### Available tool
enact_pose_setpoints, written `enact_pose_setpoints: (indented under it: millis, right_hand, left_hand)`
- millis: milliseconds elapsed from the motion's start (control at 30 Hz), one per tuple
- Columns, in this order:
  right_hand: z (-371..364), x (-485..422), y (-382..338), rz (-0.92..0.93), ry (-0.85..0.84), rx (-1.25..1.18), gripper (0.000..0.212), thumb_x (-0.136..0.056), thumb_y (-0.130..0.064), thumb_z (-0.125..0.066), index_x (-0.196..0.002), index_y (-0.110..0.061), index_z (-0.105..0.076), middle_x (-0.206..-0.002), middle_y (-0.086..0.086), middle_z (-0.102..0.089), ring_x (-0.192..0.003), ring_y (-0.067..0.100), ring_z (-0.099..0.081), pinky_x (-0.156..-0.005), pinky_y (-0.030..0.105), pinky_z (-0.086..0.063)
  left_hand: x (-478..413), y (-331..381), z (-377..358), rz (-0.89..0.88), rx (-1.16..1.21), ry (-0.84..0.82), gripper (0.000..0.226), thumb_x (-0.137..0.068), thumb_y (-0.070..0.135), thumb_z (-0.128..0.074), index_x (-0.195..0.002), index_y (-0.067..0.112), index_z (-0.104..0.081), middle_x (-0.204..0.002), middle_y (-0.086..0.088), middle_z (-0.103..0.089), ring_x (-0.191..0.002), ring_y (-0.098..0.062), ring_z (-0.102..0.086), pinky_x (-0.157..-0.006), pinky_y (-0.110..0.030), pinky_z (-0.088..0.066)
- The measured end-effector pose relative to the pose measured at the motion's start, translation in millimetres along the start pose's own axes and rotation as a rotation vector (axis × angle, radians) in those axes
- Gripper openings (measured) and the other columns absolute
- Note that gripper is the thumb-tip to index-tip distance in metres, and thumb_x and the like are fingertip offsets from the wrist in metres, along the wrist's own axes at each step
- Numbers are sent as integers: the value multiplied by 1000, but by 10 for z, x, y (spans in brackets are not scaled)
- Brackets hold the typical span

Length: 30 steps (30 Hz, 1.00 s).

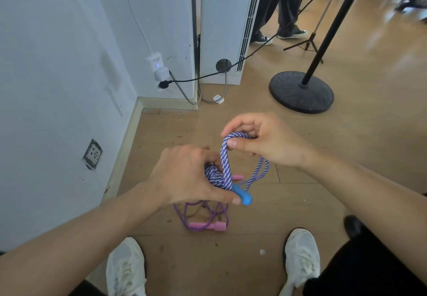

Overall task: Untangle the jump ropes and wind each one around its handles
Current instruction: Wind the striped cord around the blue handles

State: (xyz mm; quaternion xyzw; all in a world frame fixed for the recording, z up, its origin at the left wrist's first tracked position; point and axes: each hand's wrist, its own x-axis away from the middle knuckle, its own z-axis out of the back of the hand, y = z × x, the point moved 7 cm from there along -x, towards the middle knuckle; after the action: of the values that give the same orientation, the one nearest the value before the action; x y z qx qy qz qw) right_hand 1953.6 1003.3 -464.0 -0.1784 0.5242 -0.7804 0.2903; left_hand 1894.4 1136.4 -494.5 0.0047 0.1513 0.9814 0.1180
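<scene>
Head view. Noted blue-and-white rope [225,157] held up off the floor [300,203], between both hands. Gripped in left hand [191,175]: blue handles [242,195], with several turns already bunched on them and thumb pressed near the handle end, probably to stop the turns slipping. Pinched between thumb and forefinger of right hand [261,141]: a raised loop of the same rope, drawn up above the handles, presumably to lay the next turn tight and flat. Remaining slack left hanging in a loop below the right wrist. Judged mid-wind on this rope, not finished. Lying on the floor beneath the hands: purple rope [178,211] with pink handles [217,226], loose and unwound, apparently apart from the blue one so neither snags. Purple rope yet to be wound.
</scene>
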Motion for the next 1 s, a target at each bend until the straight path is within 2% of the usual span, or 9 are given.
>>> enact_pose_setpoints:
  millis: [133, 200, 267, 367, 500, 600, 800, 900, 1000]
  right_hand:
    - [88, -55, 92, -8, 83, 33, 12, -88, -6, -71, -99, -7, -71, -90, 9, -75, -75, 3, -67, -57, 17, -49]
    - [164, -81, 171, -27, 118, 65, 11, -88, -6, -70, -99, -6, -71, -88, 5, -73, -72, 2, -65, -59, 17, -50]
    - [219, -84, 239, -63, 141, 107, 11, -91, -9, -67, -101, -8, -72, -91, 2, -73, -75, 4, -65, -68, 19, -53]
    - [244, -34, 164, -64, 151, 171, 19, -98, -21, -58, -107, -15, -73, -103, -8, -74, -94, -1, -65, -83, 10, -47]
    - [5, 67, 28, -61, 37, 53, 29, -101, -28, -46, -115, -17, -69, -107, -11, -69, -97, -6, -61, -83, 14, -49]
    - [-243, 138, 46, -145, -17, -157, 29, -100, -30, -47, -119, -13, -61, -115, 12, -56, -90, 15, -58, -73, 42, -61]
    - [-274, 118, 115, -195, 42, -462, 20, -98, -15, -56, -115, -5, -58, -108, 18, -49, -91, 25, -61, -70, 46, -60]
    - [-155, 90, 173, -238, 146, -635, 20, -97, -10, -55, -116, -2, -57, -106, 18, -61, -81, 26, -67, -66, 42, -61]
    - [-59, 76, 213, -295, 216, -805, 20, -97, -8, -55, -115, -6, -61, -107, 20, -67, -80, 30, -70, -67, 43, -60]
  left_hand:
    - [-4, -15, -83, 57, 372, -112, 44, -53, 79, -68, -79, 45, -67, -76, 14, -64, -73, -8, -60, -67, -36, -50]
    - [-10, -26, -134, 65, 703, -176, 39, -60, 62, -79, -84, 33, -71, -78, 4, -68, -74, -24, -64, -74, -48, -52]
    - [-6, -51, -120, 100, 890, -177, 36, -65, 50, -82, -87, 24, -71, -82, -6, -69, -73, -29, -64, -73, -45, -51]
    - [-2, -140, -138, 208, 1049, -170, 46, -67, 42, -81, -104, 19, -66, -92, -2, -72, -82, -19, -70, -80, -37, -52]
    - [3, -212, -199, 369, 1284, -157, 67, -65, 40, -81, -123, 19, -56, -108, -10, -75, -99, -31, -73, -97, -51, -53]
    - [-5, -258, -212, 483, 1344, -147, 76, -62, 42, -84, -125, 15, -52, -110, -12, -74, -99, -29, -73, -96, -52, -55]
    - [-43, -201, -69, 451, 1363, -208, 49, -77, 32, -76, -115, 6, -61, -93, -11, -76, -75, -21, -73, -61, -27, -57]
    - [-103, -366, 78, 428, 1227, -74, 61, -61, 38, -87, -111, 12, -64, -95, -6, -76, -78, -18, -72, -67, -31, -55]
    - [-123, -490, 210, 367, 1185, 58, 61, -57, 51, -82, -111, 25, -67, -109, 1, -73, -100, -19, -71, -85, -37, -52]
